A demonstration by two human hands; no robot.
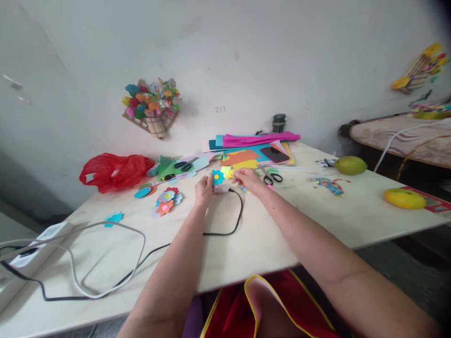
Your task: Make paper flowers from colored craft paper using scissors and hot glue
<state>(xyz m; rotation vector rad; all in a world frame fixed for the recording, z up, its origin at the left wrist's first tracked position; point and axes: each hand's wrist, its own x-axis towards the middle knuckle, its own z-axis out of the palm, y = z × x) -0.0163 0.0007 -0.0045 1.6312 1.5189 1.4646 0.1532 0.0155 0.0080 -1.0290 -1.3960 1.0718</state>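
My left hand (205, 189) is closed on the edge of a blue paper flower (218, 177) with a yellow round centre. To its right, my right hand (248, 180) pinches a small yellow paper piece (230, 174) between thumb and fingers. Just below the flower, a small white object (221, 189), partly hidden by my left hand, has a black cable (241, 211) running from it. Black-handled scissors (273, 179) lie right beside my right hand. Left of my left hand is a loose pile of paper flowers (165, 202) in several colours.
Coloured paper sheets (243, 157) and a phone (276, 154) lie at the back. A red plastic bag (116, 171), more scissors (186, 164) and a blue paper flower (113, 219) are leftward. Cables loop from a power strip (42, 246). Two mangoes (404, 198) sit rightward.
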